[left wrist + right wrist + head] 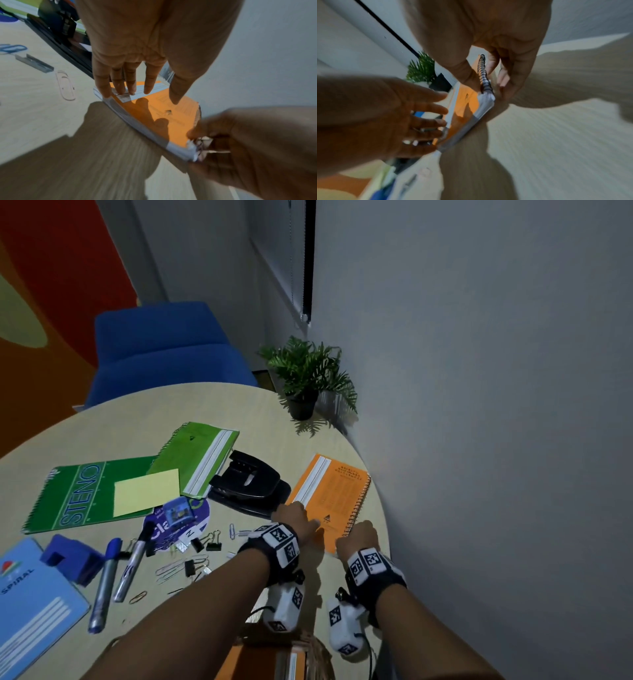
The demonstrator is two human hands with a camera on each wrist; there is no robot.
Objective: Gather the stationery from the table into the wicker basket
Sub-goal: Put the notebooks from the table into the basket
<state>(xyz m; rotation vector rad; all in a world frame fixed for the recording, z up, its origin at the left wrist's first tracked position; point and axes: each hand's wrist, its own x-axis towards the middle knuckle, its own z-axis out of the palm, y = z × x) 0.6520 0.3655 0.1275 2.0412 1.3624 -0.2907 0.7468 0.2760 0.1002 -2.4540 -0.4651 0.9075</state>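
At the table's (102,433) right edge, the right hand (359,537) pinched the orange spiral notebook's (337,498) coil corner; the left hand's (294,517) straight fingers steadied its opposite edge. Lifting level toward the wicker basket (318,655) would avoid snagging.

Wicker basket (318,655): cut off by the lower edge of the head view, below both wrists; only part of the rim showed, with an orange cover inside (contents otherwise not readable).

Orange notebook (334,501): near corners covered by the left hand (296,520) and right hand (358,537); cover print too small to read.

Right hand's fingers (503,77): tips lay behind the notebook's spiral edge in the right wrist view; contact beneath was hidden.

Blue spiral notebook (32,607): far left of the left hand, cropped by the frame edge.

Hole punch (248,482): rear part hidden under the green notebook (198,457).

Both wrist views: table surface smeared by blur.
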